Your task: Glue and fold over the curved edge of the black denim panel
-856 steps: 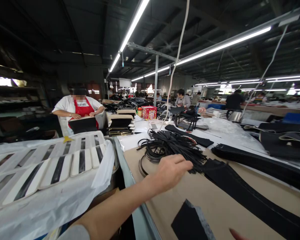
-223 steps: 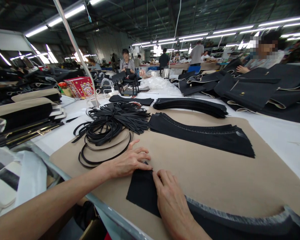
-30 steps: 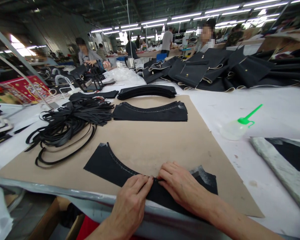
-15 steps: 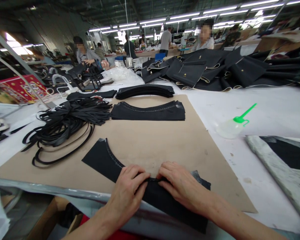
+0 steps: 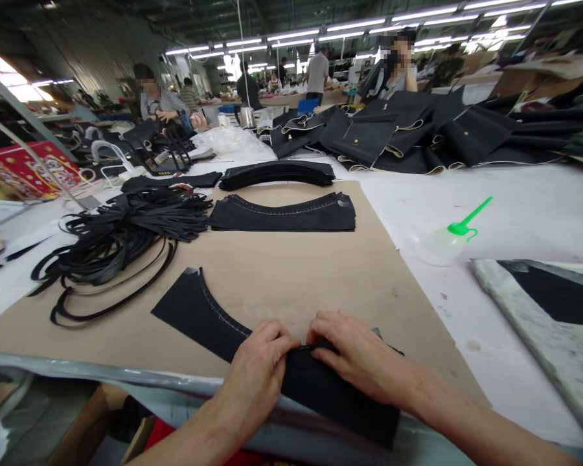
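A black curved panel (image 5: 194,317), leather-like or fabric, lies slantwise at the near edge of the brown board (image 5: 291,272). Small nicks run along its concave upper edge. Both hands pinch that edge near its middle, fingertips a short way apart. My left hand (image 5: 265,362) is closed on the edge from the left, thumb and forefinger together. My right hand (image 5: 350,356) grips it from the right with bent fingers and covers part of the panel's right end. Beyond them lies a stack of similar curved panels (image 5: 282,217).
Black strips (image 5: 140,226) lie bundled at left, and more curved pieces (image 5: 276,175) are stacked at the back. A clear bottle with a green spout (image 5: 461,228) stands at right, near a marbled slab (image 5: 505,317). Black bag pieces (image 5: 383,129) are heaped behind; people work farther off.
The right hand's fingers have shifted slightly along the panel's edge, and the left hand has edged right along it. The whole view has moved a little.
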A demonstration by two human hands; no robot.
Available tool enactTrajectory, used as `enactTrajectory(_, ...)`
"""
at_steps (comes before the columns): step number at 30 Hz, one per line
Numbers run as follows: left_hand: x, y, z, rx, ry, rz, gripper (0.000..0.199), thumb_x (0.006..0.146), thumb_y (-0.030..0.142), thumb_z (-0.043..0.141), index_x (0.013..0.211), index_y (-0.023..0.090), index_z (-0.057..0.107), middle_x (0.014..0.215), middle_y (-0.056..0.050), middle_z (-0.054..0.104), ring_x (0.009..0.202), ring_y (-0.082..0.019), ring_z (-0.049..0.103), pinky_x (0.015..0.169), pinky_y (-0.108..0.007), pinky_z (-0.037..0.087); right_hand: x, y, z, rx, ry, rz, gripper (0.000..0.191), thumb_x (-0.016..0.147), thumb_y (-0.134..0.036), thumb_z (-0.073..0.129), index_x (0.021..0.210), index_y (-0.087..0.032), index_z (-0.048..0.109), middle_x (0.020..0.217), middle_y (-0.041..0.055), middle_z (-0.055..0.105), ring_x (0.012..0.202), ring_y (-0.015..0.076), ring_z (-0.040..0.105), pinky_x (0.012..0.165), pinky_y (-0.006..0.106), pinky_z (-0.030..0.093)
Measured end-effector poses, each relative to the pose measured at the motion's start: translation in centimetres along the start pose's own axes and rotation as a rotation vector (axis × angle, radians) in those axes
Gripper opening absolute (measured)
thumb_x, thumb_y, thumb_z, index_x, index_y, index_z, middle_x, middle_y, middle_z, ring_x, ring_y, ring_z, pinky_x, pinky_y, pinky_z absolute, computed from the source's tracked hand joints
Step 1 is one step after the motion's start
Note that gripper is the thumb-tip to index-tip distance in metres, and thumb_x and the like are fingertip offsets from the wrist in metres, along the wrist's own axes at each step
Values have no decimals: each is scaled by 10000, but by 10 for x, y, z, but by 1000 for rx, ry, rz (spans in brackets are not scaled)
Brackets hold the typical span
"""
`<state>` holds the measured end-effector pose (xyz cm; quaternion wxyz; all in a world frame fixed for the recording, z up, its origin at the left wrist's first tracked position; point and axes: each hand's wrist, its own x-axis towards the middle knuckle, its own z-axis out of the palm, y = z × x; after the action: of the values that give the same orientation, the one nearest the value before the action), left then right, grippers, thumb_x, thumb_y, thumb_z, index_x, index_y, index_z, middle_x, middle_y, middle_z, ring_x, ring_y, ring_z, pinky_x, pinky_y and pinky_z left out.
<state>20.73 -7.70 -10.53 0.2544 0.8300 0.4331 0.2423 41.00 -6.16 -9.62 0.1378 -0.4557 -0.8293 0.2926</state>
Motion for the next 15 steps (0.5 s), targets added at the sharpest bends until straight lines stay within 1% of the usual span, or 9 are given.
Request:
enactTrajectory(5,-10,1,7,86,24,71,343,875,51,386,1025,187,663,896,-56,615,829,-184,549,745,-310,489,-10,5,1,12,33,-47,140,845,-73,572,832,-210,597,879,-10,589,850,159,534,771,283,399)
enactTrajectory(7,-14,0,10,130,28,103,344,890,65,365,1062,173,643,912,-67,618,832,-194,543,746,-325,495,-13,8,2,23,58,-58,160,843,-73,570,916,-212,601,927,1,599,885,164,540,803,296,408)
enactTrajectory(9,-17,1,11,142,38,97,362,891,56,350,1113,166,614,925,-71,612,851,-200,537,766,-342,497,-15,11,2,30,88,-42,264,825,-77,594,1054,-206,581,1015,25,603,943,178,539,850,318,412)
enactTrajectory(10,-17,1,12,136,41,76,371,888,50,352,1136,169,600,927,-70,605,857,-200,534,777,-348,496,-15,11,1,30,90,-33,303,813,-79,609,1088,-201,572,1042,35,601,962,184,537,862,324,413)
enactTrajectory(11,-16,2,11,125,38,46,370,884,50,367,1148,176,593,925,-66,597,862,-200,533,787,-353,495,-15,11,0,27,79,-28,302,807,-81,619,1081,-200,575,1044,37,602,964,187,536,862,325,414)
enactTrajectory(13,-11,5,10,97,27,-14,341,868,61,431,1128,196,606,916,-55,583,871,-200,534,803,-360,491,-13,9,-4,11,35,-27,211,806,-81,622,975,-205,601,979,20,608,928,183,538,828,311,416)
enactTrajectory(15,-4,9,9,61,5,-43,321,837,51,488,1070,214,637,912,-44,584,880,-199,538,812,-357,487,-12,7,-7,-2,9,-34,155,805,-73,623,881,-207,603,913,0,602,887,173,537,795,296,408)
